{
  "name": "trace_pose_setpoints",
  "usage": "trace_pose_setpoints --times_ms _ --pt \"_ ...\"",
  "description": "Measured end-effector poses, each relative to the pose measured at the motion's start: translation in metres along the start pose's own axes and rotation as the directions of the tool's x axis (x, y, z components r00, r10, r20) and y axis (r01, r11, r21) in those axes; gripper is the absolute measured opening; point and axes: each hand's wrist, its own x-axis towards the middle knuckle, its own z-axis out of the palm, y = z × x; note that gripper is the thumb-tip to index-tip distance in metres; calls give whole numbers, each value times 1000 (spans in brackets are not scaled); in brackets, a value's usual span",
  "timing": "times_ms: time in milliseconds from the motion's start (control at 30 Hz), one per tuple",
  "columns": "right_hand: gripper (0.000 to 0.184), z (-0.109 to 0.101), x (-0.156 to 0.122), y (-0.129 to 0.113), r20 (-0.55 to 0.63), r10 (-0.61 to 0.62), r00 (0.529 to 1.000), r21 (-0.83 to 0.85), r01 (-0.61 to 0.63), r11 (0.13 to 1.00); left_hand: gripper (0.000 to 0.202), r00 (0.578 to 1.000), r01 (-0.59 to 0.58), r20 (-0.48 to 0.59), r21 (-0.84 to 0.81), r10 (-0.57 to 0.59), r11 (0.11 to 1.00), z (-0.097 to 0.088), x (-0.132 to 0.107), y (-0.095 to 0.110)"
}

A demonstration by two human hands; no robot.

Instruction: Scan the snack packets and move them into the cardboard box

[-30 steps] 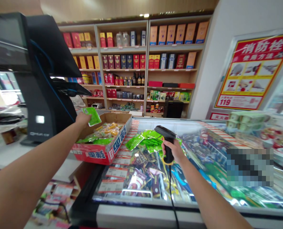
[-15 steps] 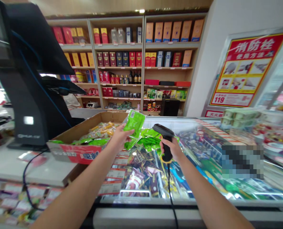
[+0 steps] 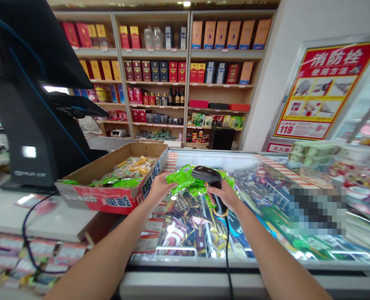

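Note:
My left hand point(image 3: 162, 186) is closed on a green snack packet point(image 3: 182, 176), held tilted above the glass freezer top. In my right hand point(image 3: 226, 193) is a black barcode scanner point(image 3: 214, 179), gripped by its handle, its head turned left toward the packet and close to it. More green packets point(image 3: 231, 181) lie in a pile on the glass behind the scanner, partly hidden by it. Left of my left hand stands an open cardboard box point(image 3: 97, 201) holding yellow and green wrapped snacks point(image 3: 135, 166).
A black checkout terminal point(image 3: 38, 137) rises at the left on a white counter point(image 3: 60, 223). Wrapped ice creams point(image 3: 175, 233) show through the freezer's glass. The scanner's cable point(image 3: 227, 250) hangs over the front edge. Egg cartons point(image 3: 309, 152) stand at the right; shelves of boxes point(image 3: 155, 71) line the back.
My left hand has lowered the green packet and tipped it flatter. The scanner has tilted leftward, its head now closer to the packet. The view has shifted slightly.

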Motion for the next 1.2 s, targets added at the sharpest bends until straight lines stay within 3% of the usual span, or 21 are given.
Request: trace_pose_setpoints --times_ms 233,433,533,633,733,800,867,967,1033,1133,1167,1200 --pt "26 -1 -1 -3 5 51 999 -14 -51 999 34 1000 -1 22 -61 2 998 3 -4 3" --pt "28 0 -1 -3 -18 40 999 22 -40 999 38 999 47 12 -19 -47 999 1 -3 0" --pt "28 2 -2 -6 -66 49 997 47 -46 998 37 990 88 106 49 -93 995 -3 -4 2" --pt "28 4 -3 -7 -86 55 995 57 -51 997 31 956 146 226 193 -189 970 -8 -8 6" --pt "28 4 -3 -6 -87 48 995 50 -44 998 24 962 94 182 473 -202 876 -10 -15 11" --pt "27 4 -3 -5 -90 41 995 47 -37 998 23 992 -19 107 668 -71 744 -10 -21 17" --pt "27 4 -3 -5 -93 37 995 48 -32 998 22 994 -109 63 770 94 629 -13 -27 30" --pt "26 4 -3 -6 -95 35 995 54 -30 998 15 974 -171 43 783 221 598 -32 -22 61" --pt "26 5 -3 -6 -96 32 995 60 -26 998 16 968 -172 34 810 248 561 -58 -5 82" --pt "26 5 -2 -6 -100 23 995 64 -16 998 21 983 -69 -13 899 185 432 -108 32 100" --pt "27 5 -2 -5 -98 20 995 63 -14 998 27 992 -11 -46 902 121 432 -125 43 100" --pt "27 5 -2 -5 -98 18 995 62 -12 998 32 996 24 -64 871 65 490 -142 53 99"
